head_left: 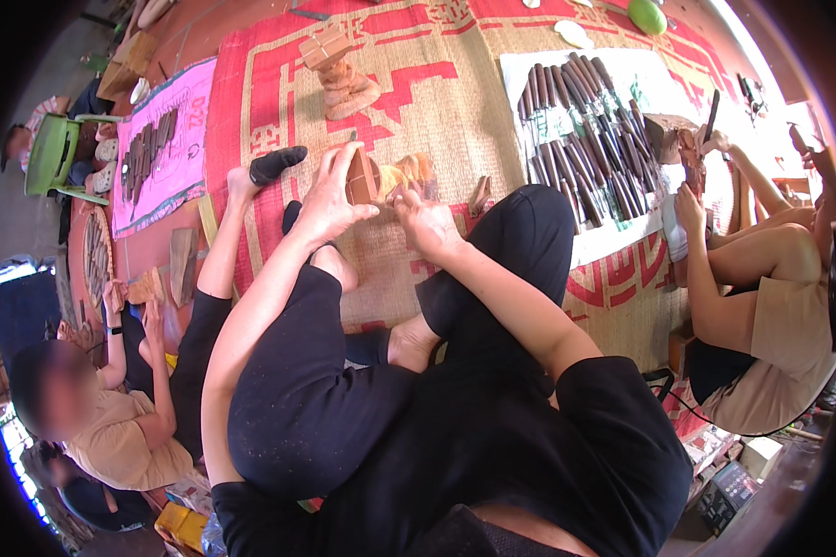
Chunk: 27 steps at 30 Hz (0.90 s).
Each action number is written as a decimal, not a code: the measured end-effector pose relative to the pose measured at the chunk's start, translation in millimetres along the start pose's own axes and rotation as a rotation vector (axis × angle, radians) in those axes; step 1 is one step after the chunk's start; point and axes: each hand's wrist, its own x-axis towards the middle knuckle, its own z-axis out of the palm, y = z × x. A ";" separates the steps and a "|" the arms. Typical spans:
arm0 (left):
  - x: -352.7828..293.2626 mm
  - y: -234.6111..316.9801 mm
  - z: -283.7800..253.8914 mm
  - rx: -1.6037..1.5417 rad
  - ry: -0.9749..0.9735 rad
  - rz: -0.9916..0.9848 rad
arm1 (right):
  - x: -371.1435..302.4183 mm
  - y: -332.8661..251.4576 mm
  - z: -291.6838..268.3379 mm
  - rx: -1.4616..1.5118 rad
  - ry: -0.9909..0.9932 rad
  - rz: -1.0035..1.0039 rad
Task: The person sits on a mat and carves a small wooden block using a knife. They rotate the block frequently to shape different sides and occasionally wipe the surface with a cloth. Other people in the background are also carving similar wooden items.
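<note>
My left hand [327, 202] grips the square base of a wood carving [364, 178], its thumb stretched to the right along the near side. The carving lies sideways, with its paler, rounded part pointing right. My right hand [427, 225] is closed at that end, fingertips pinched close to the wood. What they hold, if anything, is too small to make out. Farther off on the mat is a similar wood carving [344, 88] with a square block [326, 46] at its top.
A red-and-tan woven mat [455, 102] spreads before me. Many dark-handled carving tools [590, 130] lie on a white cloth to the right; more tools [149, 153] rest on a pink cloth at left. People sit on both sides, handling wood pieces. A green fruit [647, 17] lies at the far right.
</note>
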 end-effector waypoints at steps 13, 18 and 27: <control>-3.5 -13.8 -1.7 -0.115 0.016 -0.122 | 0.3 -8.8 -23.2 0.076 -0.160 0.037; -3.9 -31.7 0.8 -0.215 0.026 -0.108 | 8.3 8.8 -37.3 0.446 0.205 0.418; -6.8 -31.5 -0.5 -0.252 -0.014 -0.122 | 14.2 35.2 -41.3 1.330 0.268 0.855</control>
